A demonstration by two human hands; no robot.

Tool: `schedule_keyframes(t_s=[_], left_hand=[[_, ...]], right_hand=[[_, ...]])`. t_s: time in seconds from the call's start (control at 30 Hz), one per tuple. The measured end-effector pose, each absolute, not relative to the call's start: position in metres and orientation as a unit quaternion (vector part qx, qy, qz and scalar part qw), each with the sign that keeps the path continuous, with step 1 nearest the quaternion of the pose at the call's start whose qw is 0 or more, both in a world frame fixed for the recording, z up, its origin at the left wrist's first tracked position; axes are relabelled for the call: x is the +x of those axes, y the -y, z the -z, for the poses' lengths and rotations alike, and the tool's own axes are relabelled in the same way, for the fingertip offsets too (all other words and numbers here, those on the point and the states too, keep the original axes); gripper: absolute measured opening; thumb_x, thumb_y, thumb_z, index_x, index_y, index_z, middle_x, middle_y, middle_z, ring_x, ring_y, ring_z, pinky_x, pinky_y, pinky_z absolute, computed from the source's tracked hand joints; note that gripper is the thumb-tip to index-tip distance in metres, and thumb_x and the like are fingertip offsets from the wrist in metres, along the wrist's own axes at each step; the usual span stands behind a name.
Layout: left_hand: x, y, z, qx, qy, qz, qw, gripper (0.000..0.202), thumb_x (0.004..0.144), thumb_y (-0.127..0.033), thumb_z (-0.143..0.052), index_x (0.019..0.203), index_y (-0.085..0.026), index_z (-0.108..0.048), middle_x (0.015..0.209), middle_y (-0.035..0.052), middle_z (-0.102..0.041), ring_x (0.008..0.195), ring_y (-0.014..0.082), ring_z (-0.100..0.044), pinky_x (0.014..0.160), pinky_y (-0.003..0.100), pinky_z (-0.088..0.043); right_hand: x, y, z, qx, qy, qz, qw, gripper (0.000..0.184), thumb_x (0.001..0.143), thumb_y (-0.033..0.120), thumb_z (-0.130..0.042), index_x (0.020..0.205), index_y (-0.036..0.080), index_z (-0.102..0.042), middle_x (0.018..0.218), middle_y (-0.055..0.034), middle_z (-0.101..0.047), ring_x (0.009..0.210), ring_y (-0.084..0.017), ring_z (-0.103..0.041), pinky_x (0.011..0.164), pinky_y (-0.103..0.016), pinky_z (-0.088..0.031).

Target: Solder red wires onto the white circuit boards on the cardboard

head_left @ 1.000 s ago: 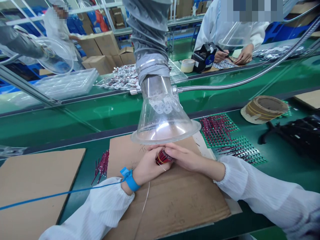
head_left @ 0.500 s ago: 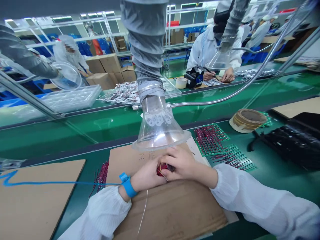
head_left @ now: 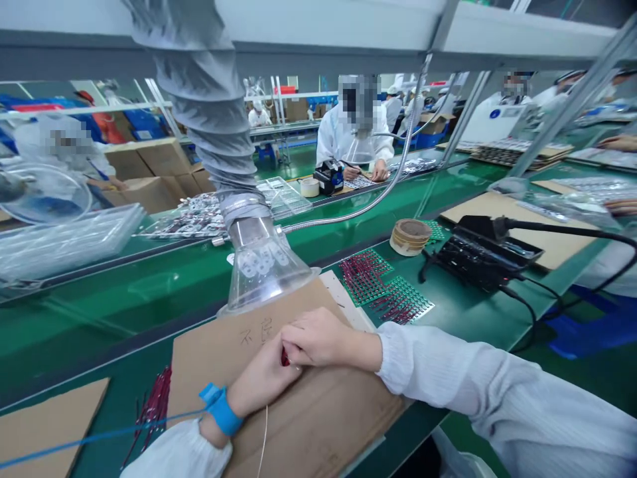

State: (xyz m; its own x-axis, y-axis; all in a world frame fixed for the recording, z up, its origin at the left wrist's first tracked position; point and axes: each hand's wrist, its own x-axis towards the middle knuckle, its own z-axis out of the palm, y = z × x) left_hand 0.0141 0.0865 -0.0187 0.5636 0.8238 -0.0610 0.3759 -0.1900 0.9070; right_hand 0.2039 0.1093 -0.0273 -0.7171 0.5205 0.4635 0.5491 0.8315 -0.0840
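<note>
Above a brown cardboard sheet [head_left: 343, 411], my left hand [head_left: 263, 378] and my right hand [head_left: 318, 337] meet. Both are closed around a small dark-red bundle [head_left: 285, 357], mostly hidden by the fingers; only a sliver shows, so its exact kind is unclear. Below my left hand hangs a thin, pale solder-like wire [head_left: 264, 435]. A blue strap [head_left: 223, 411] circles my left wrist, its cord running off to the left. Dark-red wires [head_left: 155, 403] lie beside the cardboard's left edge. Green circuit boards [head_left: 402, 300] with red wires lie beyond my right forearm.
A clear funnel-shaped hood [head_left: 266, 269] on a grey duct hangs just beyond my hands. On the right stand a tape roll [head_left: 409, 239] and a black device [head_left: 475, 265] with cables. Another cardboard [head_left: 47, 425] lies at left. A co-worker [head_left: 351, 133] sits across the bench.
The view has swung right, so everything appears further left. My right hand has folded further over my left, and less of the red bundle shows between them.
</note>
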Motion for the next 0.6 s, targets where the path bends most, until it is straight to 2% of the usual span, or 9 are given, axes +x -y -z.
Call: schedule_keyframes(t_s=[0.07,0.13,0.23,0.37,0.43,0.5,0.57,0.6], left_hand=[[0.012,-0.085,0.016,0.702,-0.375,-0.171,0.581,0.023,0.082,-0.033,-0.070,0.083,-0.024,-0.050,0.073,-0.0023,-0.059,0.066,0.0148,-0.051,0.061,0.027,-0.041],[0.008,-0.085,0.019,0.647,-0.337,-0.109,0.676,0.038,0.085,-0.045,-0.076,0.079,-0.025,-0.044,0.058,-0.0089,-0.044,0.050,0.0094,-0.036,0.050,0.025,-0.028],[0.002,-0.086,0.027,0.594,-0.293,-0.079,0.745,0.055,0.084,-0.060,-0.084,0.079,-0.026,-0.041,0.050,-0.0128,-0.034,0.042,0.0065,-0.026,0.045,0.025,-0.018],[0.003,-0.090,0.025,0.617,-0.296,-0.060,0.727,0.056,0.084,-0.066,-0.084,0.087,-0.025,-0.047,0.054,-0.0110,-0.043,0.045,0.0081,-0.032,0.047,0.025,-0.023],[0.002,-0.093,0.018,0.667,-0.305,-0.060,0.677,0.055,0.081,-0.063,-0.088,0.099,-0.022,-0.056,0.071,-0.0055,-0.060,0.057,0.0111,-0.047,0.055,0.025,-0.037],[-0.007,-0.100,0.007,0.713,-0.335,-0.060,0.613,0.062,0.079,-0.058,-0.090,0.120,-0.022,-0.062,0.093,-0.0005,-0.069,0.074,0.0152,-0.059,0.069,0.028,-0.049],[-0.029,-0.112,-0.002,0.734,-0.395,-0.062,0.548,0.063,0.086,-0.059,-0.083,0.135,-0.024,-0.065,0.103,0.0013,-0.073,0.085,0.0190,-0.064,0.078,0.030,-0.053],[-0.043,-0.120,-0.006,0.736,-0.437,-0.069,0.513,0.057,0.092,-0.063,-0.076,0.133,-0.025,-0.068,0.099,0.0013,-0.073,0.086,0.0206,-0.066,0.077,0.030,-0.053]], right_hand=[[0.205,-0.111,0.033,-0.240,0.934,0.031,0.264,0.025,0.107,0.031,-0.055,0.086,0.023,-0.066,0.072,0.0007,-0.073,0.065,-0.017,-0.062,0.057,-0.031,-0.034],[0.206,-0.112,0.038,-0.202,0.936,0.034,0.285,0.030,0.109,0.033,-0.052,0.083,0.024,-0.066,0.069,0.0022,-0.070,0.061,-0.016,-0.058,0.057,-0.031,-0.035],[0.206,-0.113,0.043,-0.181,0.937,0.042,0.296,0.037,0.113,0.036,-0.049,0.083,0.024,-0.066,0.067,0.0028,-0.067,0.060,-0.016,-0.055,0.058,-0.030,-0.037],[0.203,-0.111,0.046,-0.164,0.936,0.059,0.306,0.039,0.116,0.038,-0.048,0.084,0.024,-0.066,0.065,0.0032,-0.063,0.060,-0.016,-0.051,0.057,-0.031,-0.035],[0.210,-0.106,0.042,-0.164,0.933,0.068,0.314,0.041,0.116,0.038,-0.047,0.082,0.024,-0.064,0.065,0.0035,-0.062,0.059,-0.016,-0.051,0.057,-0.032,-0.033],[0.232,-0.099,0.032,-0.181,0.929,0.073,0.316,0.042,0.116,0.038,-0.046,0.080,0.024,-0.062,0.064,0.0032,-0.061,0.059,-0.016,-0.051,0.057,-0.032,-0.033],[0.272,-0.090,0.016,-0.237,0.920,0.071,0.303,0.043,0.115,0.039,-0.046,0.078,0.024,-0.062,0.064,0.0022,-0.061,0.060,-0.016,-0.052,0.059,-0.031,-0.034],[0.298,-0.086,0.006,-0.287,0.911,0.067,0.288,0.043,0.115,0.039,-0.047,0.078,0.024,-0.063,0.065,0.0013,-0.062,0.061,-0.016,-0.054,0.060,-0.031,-0.034]])
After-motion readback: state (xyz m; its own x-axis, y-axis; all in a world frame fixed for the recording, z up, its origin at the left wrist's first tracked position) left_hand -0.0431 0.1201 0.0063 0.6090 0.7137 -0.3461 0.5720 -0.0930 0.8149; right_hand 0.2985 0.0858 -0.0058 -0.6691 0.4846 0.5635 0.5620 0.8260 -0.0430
